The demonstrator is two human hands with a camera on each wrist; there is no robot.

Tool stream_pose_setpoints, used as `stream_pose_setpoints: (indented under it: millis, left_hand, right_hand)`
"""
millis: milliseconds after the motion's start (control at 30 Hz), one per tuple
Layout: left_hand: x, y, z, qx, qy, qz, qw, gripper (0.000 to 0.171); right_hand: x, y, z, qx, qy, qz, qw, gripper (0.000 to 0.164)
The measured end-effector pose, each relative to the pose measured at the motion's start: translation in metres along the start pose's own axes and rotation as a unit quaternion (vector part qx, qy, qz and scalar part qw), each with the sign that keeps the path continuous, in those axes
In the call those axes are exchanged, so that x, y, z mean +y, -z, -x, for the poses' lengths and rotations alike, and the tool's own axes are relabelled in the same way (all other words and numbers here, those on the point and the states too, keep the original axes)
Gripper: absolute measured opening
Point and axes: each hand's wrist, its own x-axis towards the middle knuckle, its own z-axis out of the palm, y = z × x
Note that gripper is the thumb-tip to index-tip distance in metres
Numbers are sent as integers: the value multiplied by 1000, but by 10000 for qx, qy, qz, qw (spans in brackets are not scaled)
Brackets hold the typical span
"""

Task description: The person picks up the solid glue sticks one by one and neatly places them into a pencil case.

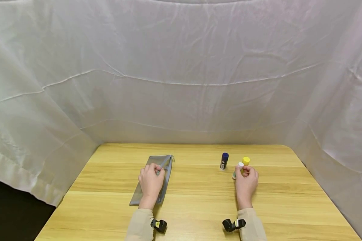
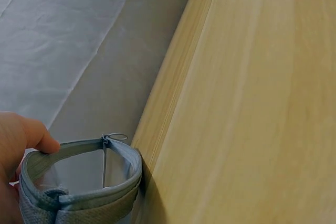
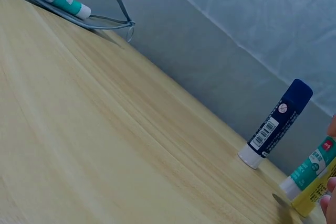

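Left of the middle of the yellowish wood-grain surface (image 1: 199, 204), we hold a grey mesh zip pouch (image 2: 97, 203) in our left hand (image 1: 151, 179), thumb and finger pinching its rim. The pouch's mouth gapes toward the surface's right edge, and a metal ring hangs at the end nearer the far edge. Inside lies a short green glue stick with white ends (image 3: 67, 3).

On the right half, toward the far edge, our right hand (image 1: 247, 184) pinches a green-and-white glue stick with a white cap (image 3: 313, 169). A yellow glue stick with a yellow cap (image 1: 245, 161) sits right against it, touched by our fingers; whether we grip that one too, we cannot tell.

Just to the left of this pair, slightly nearer the far edge, we see a navy-blue glue stick with a white base (image 1: 224, 161) standing upright. Beyond the far edge hangs a pale grey fabric curtain (image 1: 199, 103).
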Motion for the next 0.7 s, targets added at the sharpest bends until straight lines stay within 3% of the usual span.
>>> stream_pose_setpoints:
  millis: [700]
  left_hand:
    - [-3, 0, -2, -14, 10, 63, 10000, 12]
  right_hand:
    - [-7, -3, 4, 32, 484, -429, 9979, 26]
